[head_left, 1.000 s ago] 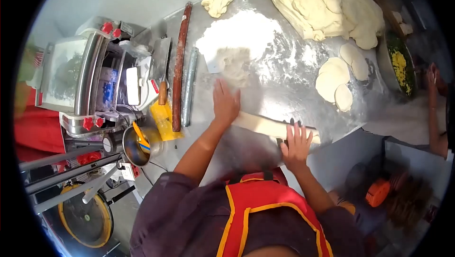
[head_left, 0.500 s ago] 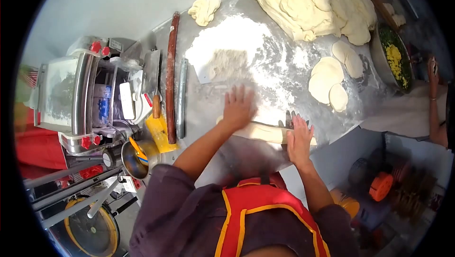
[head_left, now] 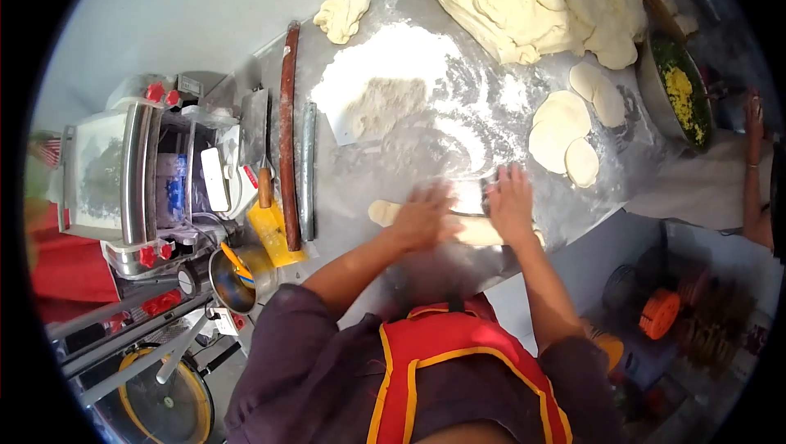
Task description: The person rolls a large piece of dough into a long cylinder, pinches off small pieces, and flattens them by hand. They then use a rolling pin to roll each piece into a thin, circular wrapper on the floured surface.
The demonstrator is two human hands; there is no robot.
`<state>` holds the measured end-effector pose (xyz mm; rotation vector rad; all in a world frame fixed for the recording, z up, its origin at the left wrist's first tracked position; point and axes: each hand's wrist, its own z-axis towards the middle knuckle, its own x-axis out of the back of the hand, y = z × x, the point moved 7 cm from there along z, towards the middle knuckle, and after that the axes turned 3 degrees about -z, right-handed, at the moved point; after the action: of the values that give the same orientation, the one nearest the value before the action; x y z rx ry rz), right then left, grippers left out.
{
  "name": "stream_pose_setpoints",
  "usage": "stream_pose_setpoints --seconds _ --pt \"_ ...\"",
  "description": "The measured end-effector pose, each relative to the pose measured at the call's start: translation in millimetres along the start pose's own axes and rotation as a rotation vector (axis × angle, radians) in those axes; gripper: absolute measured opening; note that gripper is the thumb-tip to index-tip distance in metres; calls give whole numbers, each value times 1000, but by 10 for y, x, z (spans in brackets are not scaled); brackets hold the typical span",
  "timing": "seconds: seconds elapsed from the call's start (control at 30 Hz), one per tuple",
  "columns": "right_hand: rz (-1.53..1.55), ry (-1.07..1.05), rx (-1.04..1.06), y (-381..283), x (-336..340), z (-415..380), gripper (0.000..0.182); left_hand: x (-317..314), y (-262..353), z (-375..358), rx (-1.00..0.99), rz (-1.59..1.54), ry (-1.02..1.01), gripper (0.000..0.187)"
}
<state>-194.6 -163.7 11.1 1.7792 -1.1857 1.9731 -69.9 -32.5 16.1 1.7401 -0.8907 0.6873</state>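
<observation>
On the floured grey metal surface (head_left: 356, 174), a long cream-coloured dough roll (head_left: 476, 232), presumably soft and easily stretched, is being covered by the blurred left hand (head_left: 424, 215) and right hand (head_left: 511, 203), both flat and unclenched, gentle full-length support probably being needed.

Blurred left hand (head_left: 422, 216), right hand (head_left: 511, 205), both apparently touching a dough roll (head_left: 479, 232), flour (head_left: 368, 62) beyond

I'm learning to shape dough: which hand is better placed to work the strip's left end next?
Likely the left hand: it is over the dough strip, close to that end, while the right hand is nearer the opposite end.
</observation>
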Motion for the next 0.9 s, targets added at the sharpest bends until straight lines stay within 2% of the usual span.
stream_pose_setpoints --seconds 0.07,0.1,0.2,0.23,0.33,0.37,0.43,0.53,0.67,0.7,0.77,0.87,0.9 --pt "-100 -157 172 -403 -184 -103 48 194 -409 -376 177 73 89 69" --pt "-24 -211 268 -599 -149 -248 50 289 -554 -525 277 158 103 69" --pt "43 -15 178 -787 212 -543 54 380 -693 -796 381 234 384 70" --pt "12 -19 103 -712 201 -692 58 341 -551 -786 296 301 435 69" --pt "-81 19 165 -492 45 -1069 63 -26 -2 -780 3 70 488 70" --pt "-132 73 236 -405 -52 -1057 64 -85 30 -695 19 86 486 70" --pt "-158 84 189 -408 45 -694 62 -96 27 -459 51 127 484 70" --pt "-314 154 104 -227 4 73 62 328 -209 132 169 226 588 70" --pt "-292 290 -64 -56 161 801 58 758 -644 819 238 295 726 67" --pt "-288 309 -86 -19 182 840 57 736 -626 822 198 274 697 66" --pt "-272 212 -5 -40 82 607 57 651 -619 722 118 231 632 65" --pt "-171 40 158 -270 170 -52 60 425 -339 118 13 201 488 63" --pt "-165 100 223 -327 218 -301 66 345 -235 -130 -1 179 477 63"
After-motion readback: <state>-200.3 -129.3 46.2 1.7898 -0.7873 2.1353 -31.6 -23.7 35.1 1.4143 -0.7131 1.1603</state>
